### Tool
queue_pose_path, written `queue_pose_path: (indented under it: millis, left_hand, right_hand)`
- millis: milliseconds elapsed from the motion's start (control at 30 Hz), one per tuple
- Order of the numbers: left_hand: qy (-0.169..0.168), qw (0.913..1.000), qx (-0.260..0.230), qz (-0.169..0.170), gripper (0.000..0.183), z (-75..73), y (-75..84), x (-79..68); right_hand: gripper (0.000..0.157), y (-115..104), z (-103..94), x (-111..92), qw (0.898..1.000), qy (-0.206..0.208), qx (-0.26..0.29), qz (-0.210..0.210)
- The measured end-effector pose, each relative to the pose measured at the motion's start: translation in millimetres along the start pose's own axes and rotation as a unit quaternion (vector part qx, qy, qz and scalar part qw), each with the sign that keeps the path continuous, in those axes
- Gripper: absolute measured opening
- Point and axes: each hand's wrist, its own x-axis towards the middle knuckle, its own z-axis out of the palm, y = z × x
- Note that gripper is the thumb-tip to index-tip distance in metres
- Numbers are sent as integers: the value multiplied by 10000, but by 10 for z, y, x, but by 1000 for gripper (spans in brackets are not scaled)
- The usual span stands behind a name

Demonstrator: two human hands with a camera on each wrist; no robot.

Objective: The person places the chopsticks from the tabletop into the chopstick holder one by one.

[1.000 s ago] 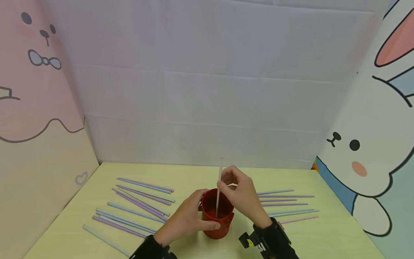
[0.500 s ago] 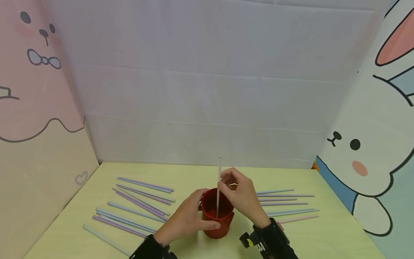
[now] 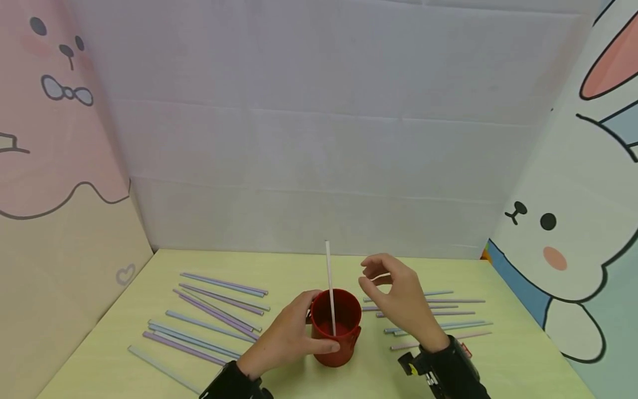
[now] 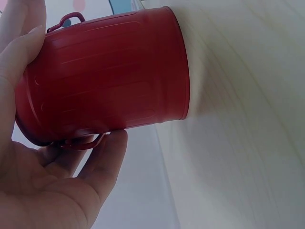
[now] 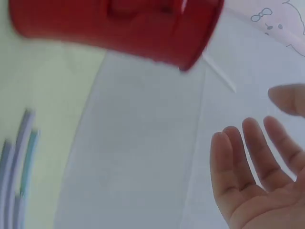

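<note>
A small red metal bucket [image 3: 335, 354] with side handles stands on the table. My left hand [image 3: 291, 332] grips it, thumb at the front; in the left wrist view the fingers [image 4: 105, 167] reach round to one handle. A single whitish straw [image 3: 329, 269] leans in the bucket against its near inside wall, its upper end well above the rim. To the right of the bucket, my right hand [image 3: 401, 293] hovers with relaxed fingers, holding nothing and touching neither straw nor bucket. The right wrist view shows that hand [image 5: 262, 191] apart from the blurred bucket [image 5: 119, 28].
Several purple, blue and pale straws [image 3: 209, 343] lie spread on the table [image 3: 369, 382] to the left. More straws [image 3: 448, 313] lie to the right, partly behind my right forearm. A white cloth wall [image 3: 319, 138] closes the back, with printed panels at both sides.
My right hand has let go of the whitish straw and moved right, away from the bucket. The straw now tilts to the left. My left hand and the bucket stay put.
</note>
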Motion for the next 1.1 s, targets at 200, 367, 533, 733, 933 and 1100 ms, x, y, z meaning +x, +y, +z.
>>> queue_pose_path:
  millis: [200,367,533,733,933,1100]
  left_hand:
    - [38,10000,86,-15,85,-5,-10,-1]
    - [64,9999,120,-44,87,-17,-10,-12]
    - [48,10000,31,-77,86,-24,4,-16]
    - [51,9999,74,-63,86,-20,-1,-4]
    - [35,9998,138,-103,88,-15,2,6]
    - [31,9998,132,-124,89,-4,8,11]
  right_hand:
    - [38,134,-362,-66,9937,-632,-830,-408]
    - [44,291,-580,-193,9824,-1063,-1373,-693]
    - [51,420,-743,-351,9746,-1302,-1666,-733]
    - [52,586,-868,-561,9653,-1616,-1968,-579]
    - [47,714,-879,-742,9564,-2162,-1965,37]
    - [37,799,-857,-858,9525,-2564,-1634,171]
